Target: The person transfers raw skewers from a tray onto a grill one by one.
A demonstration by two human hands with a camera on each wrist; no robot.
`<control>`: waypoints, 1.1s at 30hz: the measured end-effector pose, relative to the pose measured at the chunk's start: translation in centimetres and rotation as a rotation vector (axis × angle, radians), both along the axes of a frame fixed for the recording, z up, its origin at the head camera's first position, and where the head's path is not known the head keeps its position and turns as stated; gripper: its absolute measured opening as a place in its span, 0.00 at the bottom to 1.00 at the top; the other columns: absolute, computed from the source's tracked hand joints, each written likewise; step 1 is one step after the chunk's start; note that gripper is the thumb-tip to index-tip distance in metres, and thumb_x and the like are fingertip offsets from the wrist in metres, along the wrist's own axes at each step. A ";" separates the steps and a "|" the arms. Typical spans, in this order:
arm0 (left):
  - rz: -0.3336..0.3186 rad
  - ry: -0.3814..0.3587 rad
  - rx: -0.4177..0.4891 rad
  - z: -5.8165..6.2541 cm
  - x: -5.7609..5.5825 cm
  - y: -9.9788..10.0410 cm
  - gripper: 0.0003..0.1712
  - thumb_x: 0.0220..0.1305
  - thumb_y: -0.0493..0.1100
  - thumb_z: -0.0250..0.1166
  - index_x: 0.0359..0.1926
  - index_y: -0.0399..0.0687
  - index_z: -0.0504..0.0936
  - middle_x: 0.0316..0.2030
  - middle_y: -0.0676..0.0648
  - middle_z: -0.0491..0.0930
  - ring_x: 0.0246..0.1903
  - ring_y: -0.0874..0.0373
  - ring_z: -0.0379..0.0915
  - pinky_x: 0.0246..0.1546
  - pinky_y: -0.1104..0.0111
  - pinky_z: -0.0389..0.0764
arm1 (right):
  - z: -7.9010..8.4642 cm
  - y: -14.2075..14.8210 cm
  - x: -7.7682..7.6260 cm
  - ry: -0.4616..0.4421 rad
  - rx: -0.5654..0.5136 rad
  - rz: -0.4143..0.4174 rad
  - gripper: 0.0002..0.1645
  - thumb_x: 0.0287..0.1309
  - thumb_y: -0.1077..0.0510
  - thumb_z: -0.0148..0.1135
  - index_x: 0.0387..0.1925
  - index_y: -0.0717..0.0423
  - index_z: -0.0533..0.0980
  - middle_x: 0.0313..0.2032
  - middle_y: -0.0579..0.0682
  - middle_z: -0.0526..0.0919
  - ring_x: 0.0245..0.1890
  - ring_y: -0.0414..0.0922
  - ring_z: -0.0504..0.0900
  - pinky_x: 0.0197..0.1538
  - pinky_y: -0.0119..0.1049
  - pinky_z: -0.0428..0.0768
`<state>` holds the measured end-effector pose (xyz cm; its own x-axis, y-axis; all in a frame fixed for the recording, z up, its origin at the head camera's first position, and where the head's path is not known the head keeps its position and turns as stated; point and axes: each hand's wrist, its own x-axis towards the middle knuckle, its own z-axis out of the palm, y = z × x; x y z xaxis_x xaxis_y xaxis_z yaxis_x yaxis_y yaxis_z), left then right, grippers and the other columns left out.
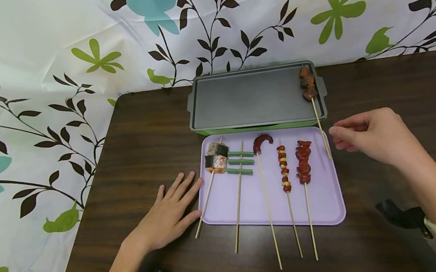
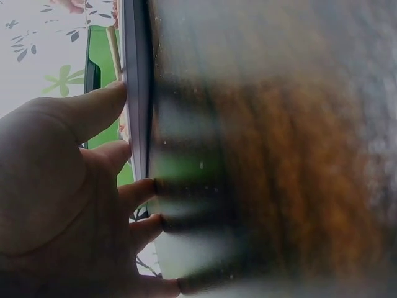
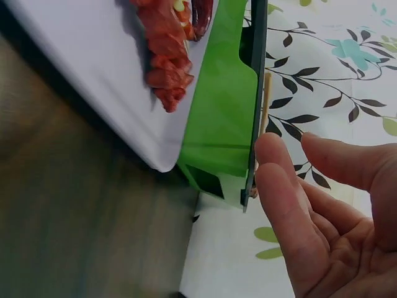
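Note:
My left hand (image 1: 166, 217) lies flat with fingers spread on the table, its fingertips and thumb at the left edge of the lilac tray (image 1: 336, 203). My right hand (image 1: 377, 133) hovers just right of a brown meat skewer (image 1: 308, 86), thumb and index finger slightly apart and nothing held. That skewer's meat lies on the right end of the grill plate (image 1: 248, 98), its stick slanting down over the tray. On the tray lie a seaweed-wrapped skewer (image 1: 216, 158), a green-stalk skewer (image 1: 241, 161), a curled tentacle skewer (image 1: 258, 144), a red-and-yellow skewer (image 1: 283, 163) and a red meat skewer (image 1: 303, 162).
The grill's green body (image 3: 217, 124) stands directly behind the tray on a dark wooden table (image 1: 145, 144). A leaf-patterned cloth (image 1: 65, 63) hangs behind and to the left. The tray skewers' sticks overhang its front edge.

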<state>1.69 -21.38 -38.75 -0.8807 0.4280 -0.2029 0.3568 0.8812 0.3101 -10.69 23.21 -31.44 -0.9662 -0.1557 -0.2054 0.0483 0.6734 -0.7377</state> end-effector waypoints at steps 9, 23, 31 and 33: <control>-0.008 -0.002 0.000 0.0 0.0 -0.1 0.40 0.73 0.65 0.47 0.79 0.64 0.42 0.78 0.51 0.38 0.76 0.49 0.30 0.63 0.31 0.43 | -2.9 1.5 4.8 -0.131 -0.060 0.010 0.24 0.64 0.52 0.65 0.48 0.72 0.80 0.30 0.54 0.87 0.28 0.46 0.87 0.31 0.37 0.84; -0.002 -0.004 -0.005 -0.1 0.0 0.0 0.40 0.73 0.65 0.46 0.78 0.64 0.43 0.78 0.51 0.39 0.76 0.48 0.29 0.63 0.31 0.43 | -6.0 -1.9 9.0 -0.254 -0.209 0.167 0.17 0.59 0.54 0.70 0.38 0.67 0.84 0.23 0.49 0.85 0.24 0.41 0.84 0.27 0.35 0.83; 0.000 -0.001 -0.003 -0.1 0.0 0.0 0.40 0.74 0.64 0.46 0.79 0.63 0.42 0.78 0.51 0.39 0.76 0.49 0.29 0.63 0.32 0.43 | -6.2 -3.3 8.5 -0.214 -0.121 0.221 0.13 0.54 0.48 0.73 0.26 0.54 0.85 0.16 0.43 0.82 0.17 0.38 0.77 0.20 0.31 0.75; 0.005 0.000 -0.010 -0.2 0.1 0.0 0.40 0.74 0.64 0.46 0.79 0.63 0.43 0.78 0.51 0.39 0.76 0.49 0.29 0.63 0.31 0.43 | -6.4 -3.6 8.4 -0.211 -0.109 0.233 0.13 0.53 0.48 0.74 0.24 0.52 0.85 0.16 0.42 0.81 0.16 0.37 0.76 0.20 0.30 0.72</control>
